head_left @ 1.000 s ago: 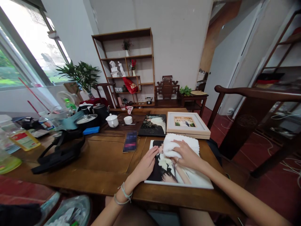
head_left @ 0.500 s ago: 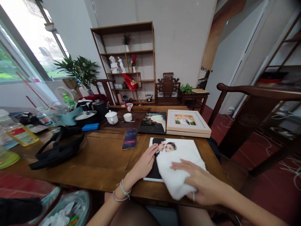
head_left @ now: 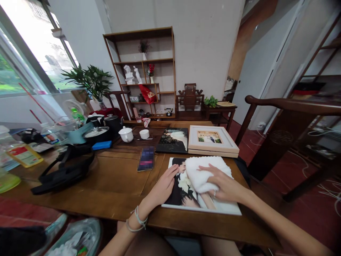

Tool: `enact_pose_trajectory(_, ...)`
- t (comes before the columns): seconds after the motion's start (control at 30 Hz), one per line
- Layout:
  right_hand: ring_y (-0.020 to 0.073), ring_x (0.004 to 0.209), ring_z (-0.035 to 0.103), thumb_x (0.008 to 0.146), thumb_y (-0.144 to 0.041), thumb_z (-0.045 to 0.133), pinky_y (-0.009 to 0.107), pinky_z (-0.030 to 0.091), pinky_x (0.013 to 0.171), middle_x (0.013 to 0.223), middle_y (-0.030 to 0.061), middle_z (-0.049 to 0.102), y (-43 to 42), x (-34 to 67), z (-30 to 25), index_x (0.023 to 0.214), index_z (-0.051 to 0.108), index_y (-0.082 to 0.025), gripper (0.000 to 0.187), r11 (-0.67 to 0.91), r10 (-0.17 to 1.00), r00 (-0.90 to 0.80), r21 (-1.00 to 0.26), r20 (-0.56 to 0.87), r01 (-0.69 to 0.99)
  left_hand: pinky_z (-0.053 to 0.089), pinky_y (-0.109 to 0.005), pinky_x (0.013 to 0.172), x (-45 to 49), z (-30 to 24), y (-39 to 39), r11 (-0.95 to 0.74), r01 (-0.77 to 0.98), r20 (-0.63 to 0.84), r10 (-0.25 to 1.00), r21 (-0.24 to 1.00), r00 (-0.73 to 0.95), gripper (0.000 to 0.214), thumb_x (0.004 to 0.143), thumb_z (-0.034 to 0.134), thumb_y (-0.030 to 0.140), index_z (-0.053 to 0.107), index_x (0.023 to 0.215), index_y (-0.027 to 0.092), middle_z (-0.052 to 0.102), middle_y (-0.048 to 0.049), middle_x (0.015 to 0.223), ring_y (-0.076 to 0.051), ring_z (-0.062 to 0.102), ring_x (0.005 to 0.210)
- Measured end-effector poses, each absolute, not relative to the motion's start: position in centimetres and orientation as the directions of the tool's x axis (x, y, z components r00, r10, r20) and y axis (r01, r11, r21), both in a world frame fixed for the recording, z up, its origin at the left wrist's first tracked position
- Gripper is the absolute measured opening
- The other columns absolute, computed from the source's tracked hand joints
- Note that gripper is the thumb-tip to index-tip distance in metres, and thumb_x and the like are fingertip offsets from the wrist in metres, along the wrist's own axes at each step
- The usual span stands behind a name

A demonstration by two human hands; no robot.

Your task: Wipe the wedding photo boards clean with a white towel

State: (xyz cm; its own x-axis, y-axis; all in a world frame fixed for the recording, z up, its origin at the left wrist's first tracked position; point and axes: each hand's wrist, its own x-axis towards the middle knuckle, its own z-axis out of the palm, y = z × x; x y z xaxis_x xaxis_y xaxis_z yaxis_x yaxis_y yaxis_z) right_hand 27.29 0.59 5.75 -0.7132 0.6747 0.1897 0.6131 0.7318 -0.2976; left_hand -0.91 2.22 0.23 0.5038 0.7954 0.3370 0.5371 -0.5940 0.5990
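A photo panel [head_left: 186,199] showing a couple lies flat near the front edge of the wooden table. My left hand [head_left: 167,181] rests on its left side, fingers stretched out and flat, holding nothing. Over the upper right of the panel is a white towel [head_left: 197,170], bunched up. My right hand [head_left: 222,185] grips and presses this towel, with its fingers spread across the top and the thumb side partly hidden. The towel covers part of the printed picture.
Behind the panel lie a dark photo panel [head_left: 173,139] and a stack of pale frames [head_left: 213,140]. A phone [head_left: 146,158], a white lidded cup [head_left: 126,134], a black strap [head_left: 64,169] and a soap bottle [head_left: 25,153] are further left. A wooden chair [head_left: 279,131] stands at right.
My right hand has moved the towel up and away from me across the panel, uncovering its lower part and covering one printed face. My left hand has stayed nearly in place.
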Motion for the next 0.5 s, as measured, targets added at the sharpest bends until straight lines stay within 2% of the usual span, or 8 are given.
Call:
enact_pose_trajectory(0.13, 0.0271, 0.138, 0.026, 0.064, -0.012, 0.058, 0.053, 0.009, 0.114, 0.144, 0.0105, 0.043, -3.7, 25.7, 5.9, 0.102, 0.068, -0.018, 0.04, 0.816, 0.541, -0.827, -0.335, 0.155, 0.472, 0.022, -0.046, 0.118, -1.0, 0.2, 2.2, -0.596, 0.534, 0.336, 0.793, 0.6, 0.508, 0.048, 0.094, 0.029, 0.016, 0.037, 0.141, 0.023, 0.034, -0.0069, 0.15, -0.019, 0.028, 0.14)
enact_pose_trajectory(0.23, 0.0259, 0.137, 0.029, 0.063, -0.011, 0.058, 0.052, 0.01, 0.115, 0.142, 0.0078, 0.046, -4.6, 25.2, 6.3, 0.108, 0.066, -0.021, 0.047, 0.833, 0.48, -0.867, -0.38, 0.136, 0.402, 0.023, -0.047, 0.117, -1.0, 0.1, 2.3, -0.593, 0.525, 0.337, 0.794, 0.61, 0.506, 0.047, 0.095, 0.029, 0.018, 0.037, 0.141, 0.023, 0.033, -0.0062, 0.151, -0.019, 0.028, 0.14)
enact_pose_trajectory(0.3, 0.0252, 0.135, 0.033, 0.065, -0.011, 0.058, 0.05, 0.013, 0.114, 0.137, 0.0093, 0.051, -3.6, 25.4, 6.4, 0.099, 0.069, -0.02, 0.037, 0.812, 0.517, -0.846, -0.387, 0.131, 0.436, 0.023, -0.047, 0.118, -1.0, 0.0, 2.3, -0.593, 0.524, 0.339, 0.795, 0.611, 0.504, 0.046, 0.096, 0.03, 0.019, 0.037, 0.141, 0.024, 0.033, -0.0059, 0.151, -0.02, 0.028, 0.14)
enact_pose_trajectory(0.4, 0.0259, 0.134, 0.035, 0.069, -0.014, 0.059, 0.05, 0.019, 0.113, 0.134, 0.0131, 0.054, -0.6, 26.0, 6.3, 0.087, 0.07, -0.018, 0.022, 0.752, 0.633, -0.757, -0.359, 0.16, 0.553, 0.022, -0.045, 0.118, -1.1, -0.1, 2.4, -0.597, 0.529, 0.342, 0.792, 0.603, 0.506, 0.047, 0.095, 0.029, 0.017, 0.037, 0.141, 0.023, 0.034, -0.0062, 0.15, -0.019, 0.028, 0.14)
enact_pose_trajectory(0.5, 0.027, 0.133, 0.037, 0.073, -0.016, 0.058, 0.051, 0.023, 0.11, 0.132, 0.0153, 0.055, 2.7, 26.5, 5.8, 0.093, 0.069, -0.017, 0.023, 0.715, 0.694, -0.689, -0.311, 0.209, 0.626, 0.023, -0.045, 0.118, -1.0, 0.0, 2.3, -0.594, 0.539, 0.337, 0.796, 0.597, 0.504, 0.047, 0.095, 0.029, 0.016, 0.039, 0.14, 0.022, 0.034, -0.0072, 0.15, -0.018, 0.028, 0.14)
